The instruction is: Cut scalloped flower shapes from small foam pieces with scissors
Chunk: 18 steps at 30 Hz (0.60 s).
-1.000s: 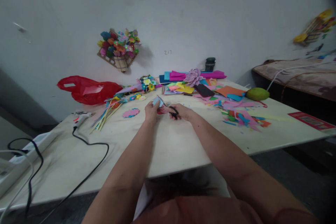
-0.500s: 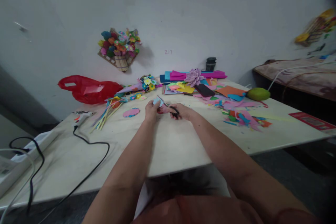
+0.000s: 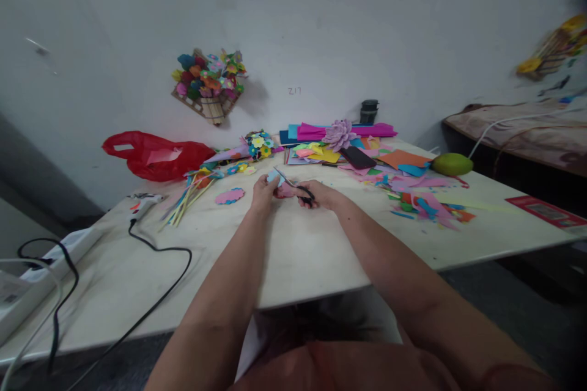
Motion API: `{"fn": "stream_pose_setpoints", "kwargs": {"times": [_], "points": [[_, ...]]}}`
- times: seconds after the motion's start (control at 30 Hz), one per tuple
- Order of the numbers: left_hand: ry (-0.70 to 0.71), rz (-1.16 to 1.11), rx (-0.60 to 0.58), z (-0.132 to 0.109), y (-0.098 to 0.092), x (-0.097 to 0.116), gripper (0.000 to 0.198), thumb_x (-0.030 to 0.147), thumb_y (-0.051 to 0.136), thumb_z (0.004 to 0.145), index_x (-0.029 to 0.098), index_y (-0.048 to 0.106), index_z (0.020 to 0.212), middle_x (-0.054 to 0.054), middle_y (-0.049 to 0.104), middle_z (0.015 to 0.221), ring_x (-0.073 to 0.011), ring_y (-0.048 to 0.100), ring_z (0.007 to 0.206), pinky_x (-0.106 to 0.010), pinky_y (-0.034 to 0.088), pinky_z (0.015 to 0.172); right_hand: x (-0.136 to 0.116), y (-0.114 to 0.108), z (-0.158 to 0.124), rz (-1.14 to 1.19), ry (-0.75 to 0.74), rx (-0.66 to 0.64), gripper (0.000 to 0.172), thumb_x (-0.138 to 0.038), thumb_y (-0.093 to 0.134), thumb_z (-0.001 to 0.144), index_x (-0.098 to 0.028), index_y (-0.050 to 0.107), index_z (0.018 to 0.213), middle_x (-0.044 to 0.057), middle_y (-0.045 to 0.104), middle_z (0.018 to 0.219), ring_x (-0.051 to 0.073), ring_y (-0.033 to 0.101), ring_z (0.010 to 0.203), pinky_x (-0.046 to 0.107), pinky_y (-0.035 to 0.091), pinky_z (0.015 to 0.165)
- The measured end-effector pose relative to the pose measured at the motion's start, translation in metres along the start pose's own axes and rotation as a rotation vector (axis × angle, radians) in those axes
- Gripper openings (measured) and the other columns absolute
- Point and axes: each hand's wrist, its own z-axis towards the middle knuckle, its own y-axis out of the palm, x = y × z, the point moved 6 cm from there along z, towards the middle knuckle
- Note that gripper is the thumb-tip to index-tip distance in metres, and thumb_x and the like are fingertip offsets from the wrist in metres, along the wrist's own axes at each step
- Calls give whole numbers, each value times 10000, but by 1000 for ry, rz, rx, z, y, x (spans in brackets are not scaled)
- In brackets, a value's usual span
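Observation:
My left hand is closed on a small piece of light blue and pink craft paper, held above the white table. In my right hand is a pair of scissors with black handles; their blades point up and left, right against the paper. Whether the blades are parted is too small to tell. A pink scalloped cutout with a blue edge lies on the table left of my left hand.
On the left are a glue gun with a black cord, a power strip, yellow sticks and a red plastic bag. Coloured sheets, a purple flower, paper scraps and a green mango-like object lie behind and right.
Both hands stay nearly in place. The paper and the scissors have shifted only slightly between my hands.

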Motion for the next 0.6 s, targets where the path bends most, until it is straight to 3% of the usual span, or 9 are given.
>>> {"fn": "stream_pose_setpoints", "kwargs": {"times": [0.2, 0.6], "points": [[28, 45, -40, 1, -1, 1, 465, 442, 751, 610, 175, 466, 862, 49, 566, 504, -100, 502, 377, -218, 399, 420, 1, 0, 0, 7, 29, -4, 214, -337, 588, 834, -153, 540, 736, -41, 559, 478, 40, 422, 334, 153, 222, 305], [46, 109, 57, 3, -7, 0, 346, 317, 740, 635, 174, 513, 854, 48, 543, 517, -113, 502, 386, -219, 390, 419, 3, -1, 2, 19, 30, -15, 176, -299, 567, 842, -151, 543, 749, -34, 557, 473, 49, 413, 333, 160, 219, 311]]}}
